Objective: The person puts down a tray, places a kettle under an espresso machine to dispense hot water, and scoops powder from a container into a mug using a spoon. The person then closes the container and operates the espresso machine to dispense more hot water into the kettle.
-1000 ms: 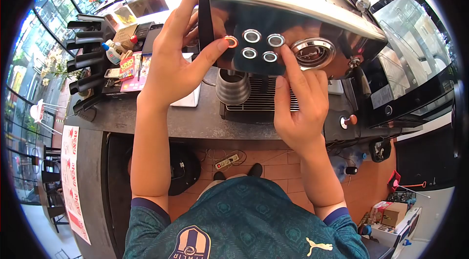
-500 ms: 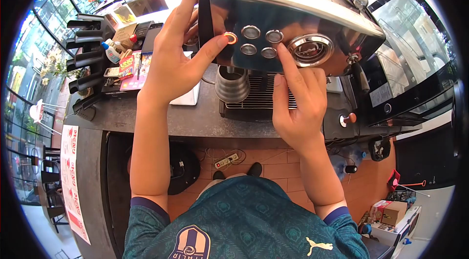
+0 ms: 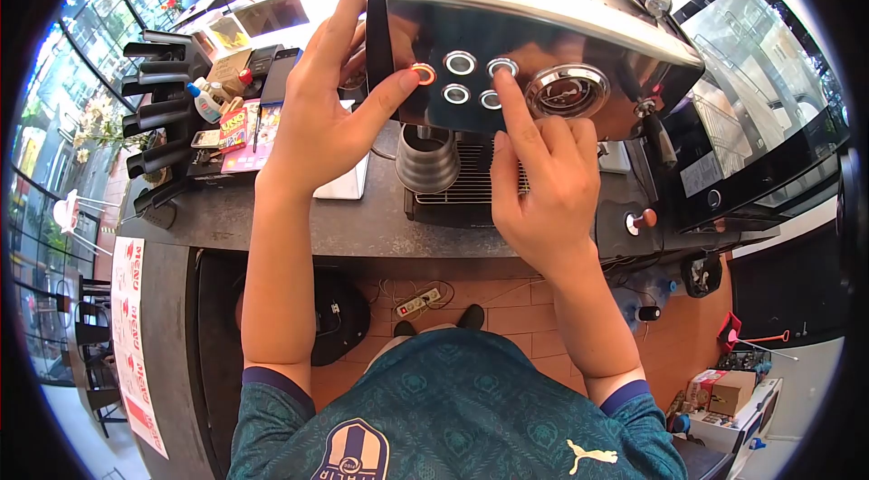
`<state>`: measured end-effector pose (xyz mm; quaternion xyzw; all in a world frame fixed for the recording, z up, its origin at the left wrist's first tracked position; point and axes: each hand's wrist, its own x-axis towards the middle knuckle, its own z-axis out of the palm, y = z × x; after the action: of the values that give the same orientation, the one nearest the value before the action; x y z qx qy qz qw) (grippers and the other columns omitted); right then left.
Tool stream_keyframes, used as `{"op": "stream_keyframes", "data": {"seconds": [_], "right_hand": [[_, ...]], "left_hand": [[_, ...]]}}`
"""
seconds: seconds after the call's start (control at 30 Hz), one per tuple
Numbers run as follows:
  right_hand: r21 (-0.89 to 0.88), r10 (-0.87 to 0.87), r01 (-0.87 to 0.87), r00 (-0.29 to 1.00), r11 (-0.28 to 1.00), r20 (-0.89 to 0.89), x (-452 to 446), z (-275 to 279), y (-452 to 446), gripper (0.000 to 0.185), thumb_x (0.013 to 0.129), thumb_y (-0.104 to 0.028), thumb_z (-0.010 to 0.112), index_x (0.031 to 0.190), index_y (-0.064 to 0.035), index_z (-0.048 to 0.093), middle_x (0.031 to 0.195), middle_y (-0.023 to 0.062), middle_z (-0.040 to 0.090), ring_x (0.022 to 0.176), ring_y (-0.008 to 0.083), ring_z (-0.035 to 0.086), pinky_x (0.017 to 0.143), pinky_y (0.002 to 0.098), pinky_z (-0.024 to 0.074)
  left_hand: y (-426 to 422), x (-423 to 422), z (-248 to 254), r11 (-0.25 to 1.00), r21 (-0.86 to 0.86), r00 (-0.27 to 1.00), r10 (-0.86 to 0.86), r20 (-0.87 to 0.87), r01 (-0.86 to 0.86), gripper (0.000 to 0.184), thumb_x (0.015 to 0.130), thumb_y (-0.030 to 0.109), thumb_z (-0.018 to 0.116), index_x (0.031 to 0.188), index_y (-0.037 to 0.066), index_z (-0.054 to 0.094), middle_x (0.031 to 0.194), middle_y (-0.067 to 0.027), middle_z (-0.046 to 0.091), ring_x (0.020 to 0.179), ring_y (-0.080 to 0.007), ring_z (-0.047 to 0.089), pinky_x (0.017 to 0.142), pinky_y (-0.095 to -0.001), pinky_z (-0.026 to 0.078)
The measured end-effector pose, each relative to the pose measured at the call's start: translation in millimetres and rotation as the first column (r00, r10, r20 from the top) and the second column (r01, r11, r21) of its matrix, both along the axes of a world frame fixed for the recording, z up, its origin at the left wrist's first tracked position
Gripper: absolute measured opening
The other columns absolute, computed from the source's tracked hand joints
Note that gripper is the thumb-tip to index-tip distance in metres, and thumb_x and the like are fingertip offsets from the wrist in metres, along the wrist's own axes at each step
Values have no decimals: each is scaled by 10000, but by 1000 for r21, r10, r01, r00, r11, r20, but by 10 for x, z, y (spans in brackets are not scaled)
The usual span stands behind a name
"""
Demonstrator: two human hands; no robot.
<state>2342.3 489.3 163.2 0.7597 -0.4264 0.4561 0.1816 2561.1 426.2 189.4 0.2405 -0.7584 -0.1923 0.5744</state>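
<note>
Head view: your left hand (image 3: 330,109) spread wide at left edge of coffee machine (image 3: 444,14); right hand (image 3: 548,177), half-curled, touched its button (image 3: 496,64).

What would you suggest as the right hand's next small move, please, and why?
Perhaps press the upper-right button with the right hand: its index fingertip lies over that button, while the left hand has its thumb at the glowing button.
</note>
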Motion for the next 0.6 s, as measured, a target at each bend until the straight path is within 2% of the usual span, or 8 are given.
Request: {"op": "stream_keyframes", "data": {"seconds": [0.33,0.43,0.5,0.6], "right_hand": [[3,6,-6,1000,1000,0,-4,6,-8,570,834,8,653,1391,-105,613,727,47,509,709,241,428,684,351,395],[-6,-7,7,1000,1000,-5,-5,-9,-20,568,834,9,652,1390,-104,613,732,46,515,709,241,429,682,348,393],[-39,-22,21,999,999,-24,-14,-33,-41,568,835,9,648,1391,-105,612,749,45,534,716,244,436,686,349,399],[-46,-26,24,999,999,-42,-10,-28,-45,567,837,7,645,1392,-110,612,766,45,552,726,247,447,700,350,411]], "left_hand": [[-18,-6,-13,999,-17,999,38,12,-38,787,878,79,769,1552,138,366,1219,-121,606,1124,-212,656,956,-379,545],[37,-11,45,998,-47,999,43,-27,-44,710,896,63,745,1516,91,402,1208,-127,614,1078,-197,663,924,-363,553],[155,72,188,991,123,985,22,173,-44,871,898,33,736,1585,29,201,1314,-177,587,1101,-219,633,947,-329,528],[162,-16,206,990,117,989,66,133,-82,856,896,11,721,1582,24,209,1262,-170,601,1083,-204,633,940,-329,524]]}}
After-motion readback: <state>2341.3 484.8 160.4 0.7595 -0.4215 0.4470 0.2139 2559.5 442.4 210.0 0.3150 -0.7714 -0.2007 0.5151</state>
